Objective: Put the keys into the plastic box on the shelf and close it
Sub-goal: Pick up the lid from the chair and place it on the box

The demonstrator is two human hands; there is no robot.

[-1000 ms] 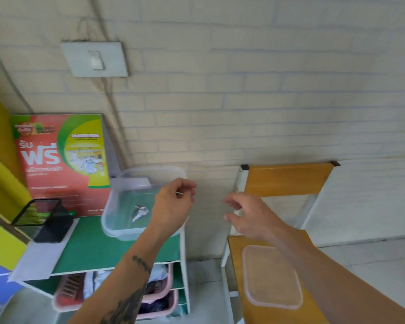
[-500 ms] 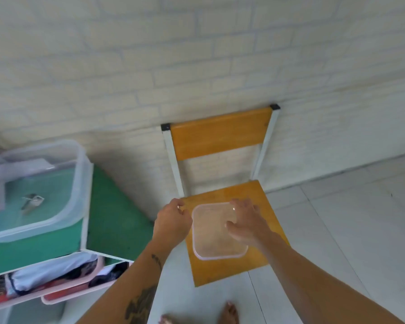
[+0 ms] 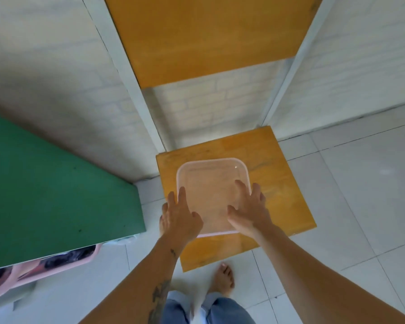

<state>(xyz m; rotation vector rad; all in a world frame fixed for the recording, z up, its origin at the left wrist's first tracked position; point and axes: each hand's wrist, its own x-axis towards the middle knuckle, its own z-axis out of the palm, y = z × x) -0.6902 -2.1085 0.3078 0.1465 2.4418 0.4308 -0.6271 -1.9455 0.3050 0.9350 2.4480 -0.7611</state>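
While the clear lid (image 3: 211,183) lies flat on the chair seat (image 3: 278,183), it is framed between the left hand (image 3: 180,218) and right hand (image 3: 249,211), both spread open at its near corners.

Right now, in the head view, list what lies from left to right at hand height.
Green shelf top → left hand → clear plastic lid → right hand → bare chair seat → white floor tiles.

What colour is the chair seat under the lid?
Orange-yellow wood seat, seen in the head view, beneath the clear lid.
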